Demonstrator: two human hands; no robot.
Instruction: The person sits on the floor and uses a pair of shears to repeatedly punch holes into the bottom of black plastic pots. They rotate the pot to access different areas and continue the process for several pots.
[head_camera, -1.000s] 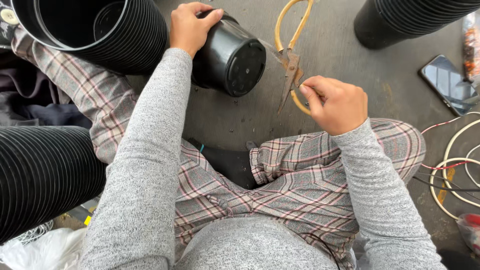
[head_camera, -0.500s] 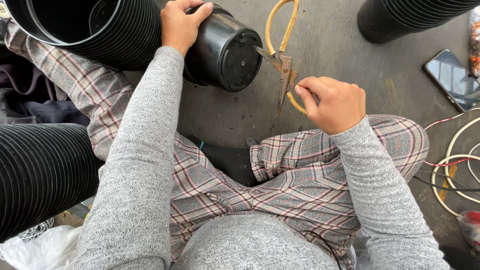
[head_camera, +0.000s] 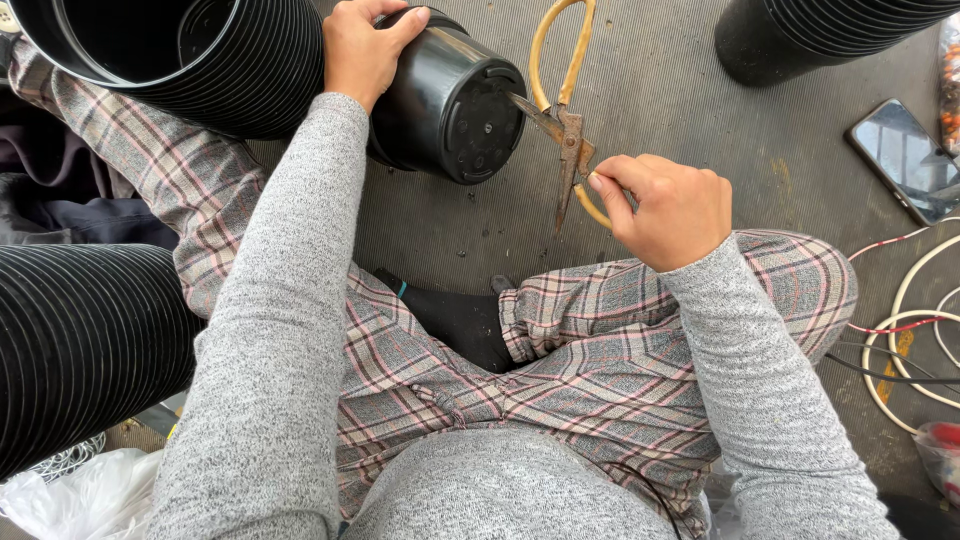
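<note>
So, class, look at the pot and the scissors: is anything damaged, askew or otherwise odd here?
The black pot lies on its side, held by the left hand. The scissors in the right hand are wide open, blades rusty, one tip against the pot's base rim. On the floor to the right, a phone lies close to loose cables.

Black plastic pot (head_camera: 450, 100) on its side, rusty yellow-handled scissors (head_camera: 565, 130) open at its base
</note>
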